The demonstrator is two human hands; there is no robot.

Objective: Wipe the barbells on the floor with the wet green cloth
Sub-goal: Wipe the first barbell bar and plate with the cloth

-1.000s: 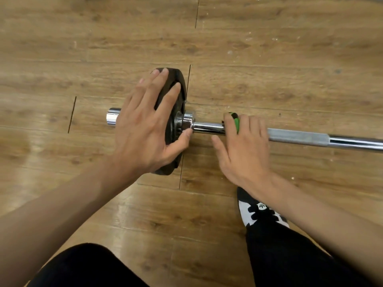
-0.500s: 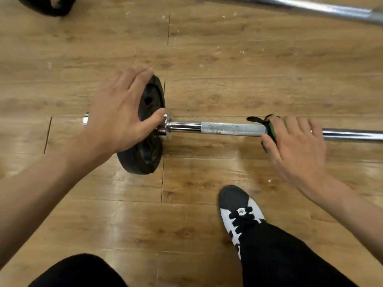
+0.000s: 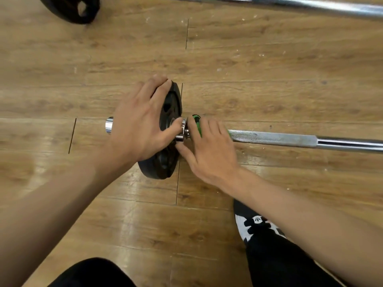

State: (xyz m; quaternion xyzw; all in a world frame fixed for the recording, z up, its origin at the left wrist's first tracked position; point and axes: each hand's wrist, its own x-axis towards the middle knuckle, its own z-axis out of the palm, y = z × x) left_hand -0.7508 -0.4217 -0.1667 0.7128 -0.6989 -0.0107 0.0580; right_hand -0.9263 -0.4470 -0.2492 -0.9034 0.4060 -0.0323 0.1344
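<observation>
Looking straight down here. The barbell (image 3: 271,139) lies on the wooden floor (image 3: 269,79), running left to right across the middle, and the shaft goes off the right edge of the shot. Its black plate (image 3: 165,164) stands on its rim near the left end, with a short chrome stub (image 3: 109,125) poking out past it.

The left hand (image 3: 141,129) is laid against the outer face of the plate. Its fingers (image 3: 159,85) are close together, reaching up to the top rim, and the thumb stretches across to the shiny collar (image 3: 180,134) on the inner side.

The right hand (image 3: 209,148) is on the shaft right beside that collar, fingers (image 3: 213,127) side by side and curled over the bar with the green cloth (image 3: 196,123) bunched underneath. Only a strip of green shows past the index finger. The thumb sticks out low toward the plate, almost touching it. So the two hands are basically thumb to thumb, and there's no slack left on the collar side.

To the right it's wide open: the knurled part and the smooth chrome beyond it are bare.

A second bar (image 3: 310,7) lies along the top edge, and another black plate (image 3: 72,9) sits in the top left corner, both well apart from this one. A black and white shoe (image 3: 255,224) is planted below the right forearm, near the shaft but not touching it.
</observation>
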